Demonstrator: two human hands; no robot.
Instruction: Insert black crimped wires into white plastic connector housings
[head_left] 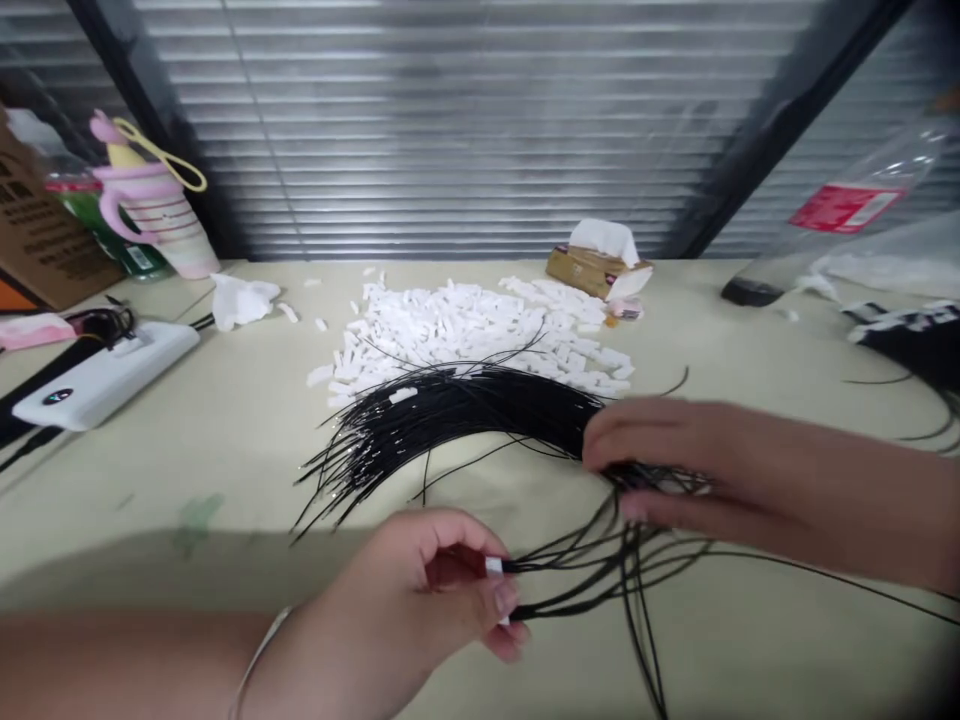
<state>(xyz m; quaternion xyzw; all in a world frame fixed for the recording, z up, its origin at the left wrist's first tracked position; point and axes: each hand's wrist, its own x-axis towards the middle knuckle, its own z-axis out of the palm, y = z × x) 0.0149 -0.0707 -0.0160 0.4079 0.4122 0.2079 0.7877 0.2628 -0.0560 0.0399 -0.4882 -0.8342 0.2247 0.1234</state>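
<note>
L hand (420, 590) fingers pinch white clip (493, 566) at cord ends; R hand (675, 470) fingers clamp black cord bundle (465, 410) steady on desk (225, 450).

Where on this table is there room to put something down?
Bare table lies between the white power bank and the black wires, and it runs on toward the left hand. Another free patch sits between the tissue pack and the bottle, behind the right hand. The middle is crowded: white pieces, wires and both hands.

wire bundle (465, 410) before plastic pieces (480, 325)
</note>
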